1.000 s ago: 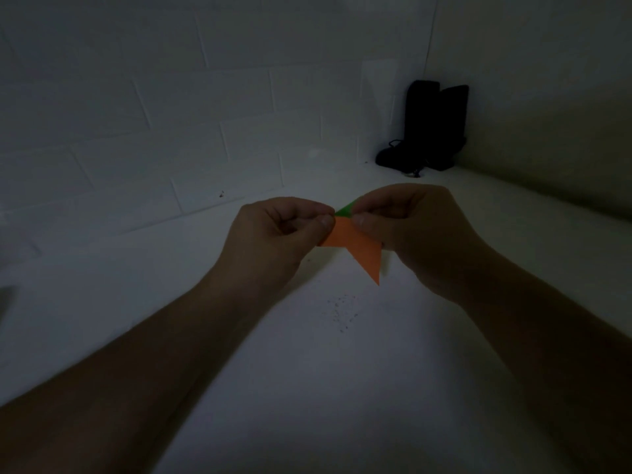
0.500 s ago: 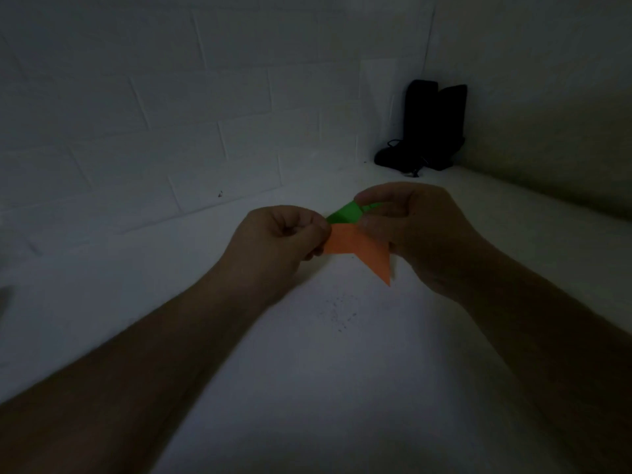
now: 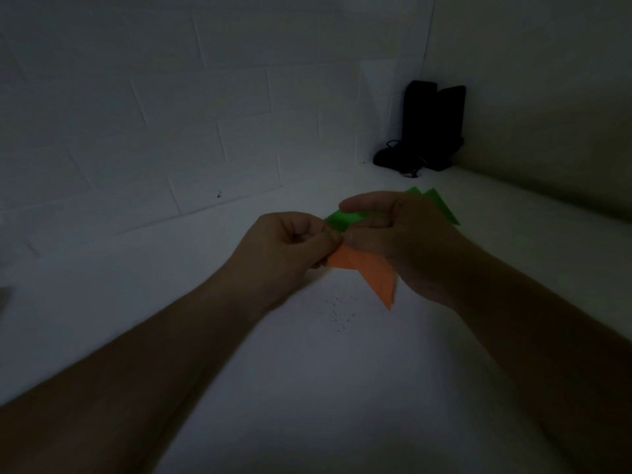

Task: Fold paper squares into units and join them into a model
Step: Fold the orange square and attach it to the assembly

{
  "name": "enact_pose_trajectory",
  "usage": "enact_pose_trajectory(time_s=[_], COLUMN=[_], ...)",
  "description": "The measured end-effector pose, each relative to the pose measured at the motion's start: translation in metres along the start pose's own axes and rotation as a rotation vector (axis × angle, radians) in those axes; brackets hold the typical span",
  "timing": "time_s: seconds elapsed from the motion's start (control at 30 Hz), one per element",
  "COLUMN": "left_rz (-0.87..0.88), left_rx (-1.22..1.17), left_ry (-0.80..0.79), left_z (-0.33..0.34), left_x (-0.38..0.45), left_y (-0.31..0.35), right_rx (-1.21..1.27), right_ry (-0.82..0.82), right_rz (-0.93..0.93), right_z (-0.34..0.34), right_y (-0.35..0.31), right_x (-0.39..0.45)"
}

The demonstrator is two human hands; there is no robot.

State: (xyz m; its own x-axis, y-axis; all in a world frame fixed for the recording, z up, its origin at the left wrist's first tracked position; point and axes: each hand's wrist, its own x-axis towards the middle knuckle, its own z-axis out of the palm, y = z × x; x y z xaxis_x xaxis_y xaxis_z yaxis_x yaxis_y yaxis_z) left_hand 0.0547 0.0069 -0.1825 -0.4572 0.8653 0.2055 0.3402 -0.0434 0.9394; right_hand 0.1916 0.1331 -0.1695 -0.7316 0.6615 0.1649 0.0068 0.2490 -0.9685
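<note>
Hands meet above a white table: left hand pinches an orange paper unit, right hand pinches a green paper unit touching it. Dark objects stand in the far corner, well apart.

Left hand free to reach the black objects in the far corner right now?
Probably not. The left hand pinches the orange unit, and the black objects stand far back right, beyond the right hand gripping the green unit.
</note>
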Motion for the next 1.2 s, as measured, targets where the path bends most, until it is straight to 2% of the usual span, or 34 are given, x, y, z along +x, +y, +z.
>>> enact_pose_trajectory(time_s=[0.47,0.6,0.77,0.9,1.2], left_rz=[-0.005,-0.013,-0.037,-0.047,-0.074], left_rx=[-0.022,-0.049,-0.111,-0.163,-0.255], left_ry=[0.044,0.071,0.061,0.049,-0.01], left_z=[-0.001,0.0,-0.001,-0.003,-0.009], left_x=[0.002,0.004,0.004,0.006,0.008], left_y=[-0.002,-0.001,-0.002,-0.001,0.0], right_rx=[0.129,0.012,-0.017,0.091,0.163], right_ry=[-0.057,-0.012,-0.027,-0.039,-0.042], right_rz=[0.087,0.063,0.09,0.131,0.142], right_z=[-0.009,-0.009,-0.01,-0.011,-0.011], right_y=[-0.002,0.002,0.002,0.001,0.003], right_x=[-0.001,-0.001,0.0,0.0,0.003])
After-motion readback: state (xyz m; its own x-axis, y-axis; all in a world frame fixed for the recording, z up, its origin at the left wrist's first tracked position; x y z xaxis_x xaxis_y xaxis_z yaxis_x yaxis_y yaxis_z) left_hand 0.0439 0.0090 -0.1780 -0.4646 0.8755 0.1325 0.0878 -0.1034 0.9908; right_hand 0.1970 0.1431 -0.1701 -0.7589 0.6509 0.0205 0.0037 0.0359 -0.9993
